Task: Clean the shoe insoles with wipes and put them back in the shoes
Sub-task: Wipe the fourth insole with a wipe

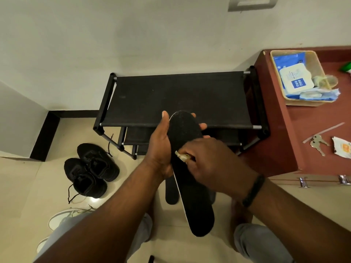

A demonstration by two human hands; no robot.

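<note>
The black shoe rack (180, 99) against the wall serves as the marker here: just in front of its near rail, held up in the air, is a long black insole (188, 168) with a pale edge, its toe end pointing toward the rack and its heel end reaching back toward the person. The left hand (161, 147) grips the insole along its left edge, thumb curled over one side and fingertips showing round the far side near the toe. The right hand (210, 162) lies across the middle of the insole with its fingers curled round a crumpled, yellowish wipe (182, 157), pressing it onto the black surface. A second insole (171, 192) shows partly below the first; whether it is held or resting lower down cannot be told. To the left of the rack, on the tiled floor (28, 186), stand the black shoes (91, 169), side by side with laces loose. To the right of the rack a wooden cabinet (303, 133) carries a basket (296, 76) with the wipes pack (295, 78) in it, and some keys (318, 144) nearer the person. The insole looks light, thin and bendy (it would likely flex if held only by one end), so supporting it near the middle and forefoot, as the left hand does, seems the sound place; its top surface looks matt rather than slippery, and a damp wipe may drag on it, so firm backing under the rubbed spot would help.
</note>
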